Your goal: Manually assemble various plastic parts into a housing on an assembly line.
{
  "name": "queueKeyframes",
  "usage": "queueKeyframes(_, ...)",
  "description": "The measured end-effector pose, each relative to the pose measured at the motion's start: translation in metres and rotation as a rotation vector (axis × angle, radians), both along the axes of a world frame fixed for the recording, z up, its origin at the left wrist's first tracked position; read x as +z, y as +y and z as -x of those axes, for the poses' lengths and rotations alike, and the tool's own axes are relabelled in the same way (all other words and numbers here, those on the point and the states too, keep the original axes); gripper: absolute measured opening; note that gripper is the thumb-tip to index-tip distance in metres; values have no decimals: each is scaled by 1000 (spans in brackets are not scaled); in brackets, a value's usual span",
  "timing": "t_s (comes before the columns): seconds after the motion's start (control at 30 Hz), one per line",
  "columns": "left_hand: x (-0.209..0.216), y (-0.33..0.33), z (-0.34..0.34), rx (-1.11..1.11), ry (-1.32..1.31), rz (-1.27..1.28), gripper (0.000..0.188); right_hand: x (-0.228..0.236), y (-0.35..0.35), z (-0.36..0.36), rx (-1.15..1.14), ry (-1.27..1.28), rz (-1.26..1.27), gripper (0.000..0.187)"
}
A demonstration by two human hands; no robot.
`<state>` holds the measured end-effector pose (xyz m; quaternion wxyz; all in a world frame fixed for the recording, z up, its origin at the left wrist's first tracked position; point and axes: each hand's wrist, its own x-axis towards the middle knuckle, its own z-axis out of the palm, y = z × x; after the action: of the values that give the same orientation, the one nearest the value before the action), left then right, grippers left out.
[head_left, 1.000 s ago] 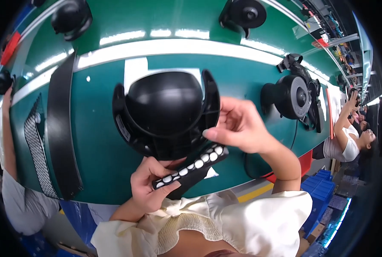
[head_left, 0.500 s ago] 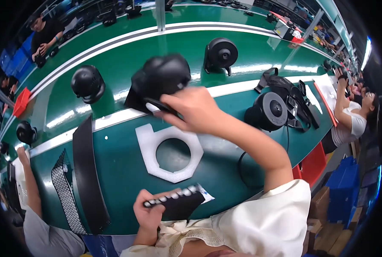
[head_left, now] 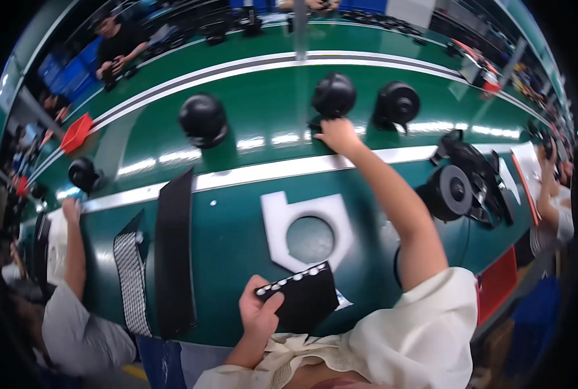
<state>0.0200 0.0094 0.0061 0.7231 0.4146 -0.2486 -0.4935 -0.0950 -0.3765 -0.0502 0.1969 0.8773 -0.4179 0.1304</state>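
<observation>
My left hand (head_left: 260,311) is closed on a black flat piece (head_left: 307,299) with a row of white round dots along its upper edge, held low in front of me. My right arm reaches forward over the table. At its end, my right hand (head_left: 339,135) grips the base of a black rounded housing (head_left: 334,94) on the green belt; some of its fingers are hidden. Between the hands, a white foam frame (head_left: 276,233) with a large round hole lies on the table. A white and blue scrap (head_left: 344,300) shows beside the black piece.
Other black housings (head_left: 202,120) (head_left: 398,104) stand on the belt (head_left: 263,91). At left lie a long black strip (head_left: 174,253) and a mesh strip (head_left: 131,279). A black round unit (head_left: 449,192) with straps is at right, near a red bin (head_left: 498,279). A co-worker's arm (head_left: 73,253) reaches in from the left.
My right hand has carried the black housing forward and set it down on the belt. The view has turned left, shifting the scene rightward. My left hand still holds the dotted black piece.
</observation>
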Motion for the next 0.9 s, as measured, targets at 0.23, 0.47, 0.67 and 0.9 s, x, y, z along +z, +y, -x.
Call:
queueKeyframes(0.23,-4,5,0,-27,45,-27,16,43,21,-55,-308,468,-410,22)
queueKeyframes(0.47,-8,2,2,-85,-38,-31,13,104,44,-201,594,125,328,104)
queueKeyframes(0.67,-6,-1,-3,-82,-30,-77,14,81,27,-232,398,260,239,83)
queueKeyframes(0.9,-2,3,-7,-87,-50,-39,15,110,57,-133,526,-678,-100,89)
